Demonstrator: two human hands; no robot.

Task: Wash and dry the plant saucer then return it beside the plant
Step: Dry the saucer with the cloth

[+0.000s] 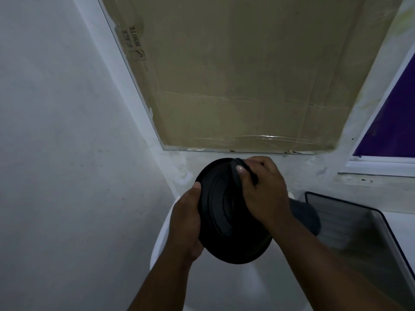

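Two hands: left hand (186,223) gripped the black saucer (221,212) rim; right hand (261,191) pinched a dark cloth (243,169) against it.
Stage: seemingly drying.
Left: returning it beside the plant, unseen.

Below us sits a white round basin (164,234); we see its curved rim at the left and its smooth bowl lower down, much of it covered from our view. To the right of it runs a flat white countertop (402,223), reaching the wall under a pale window ledge (370,182). Directly on the countertop lies a shallow grey tray (350,223) with a dark rim and rounded corners, one corner close to the basin. We cannot tell whether anything lies in it.
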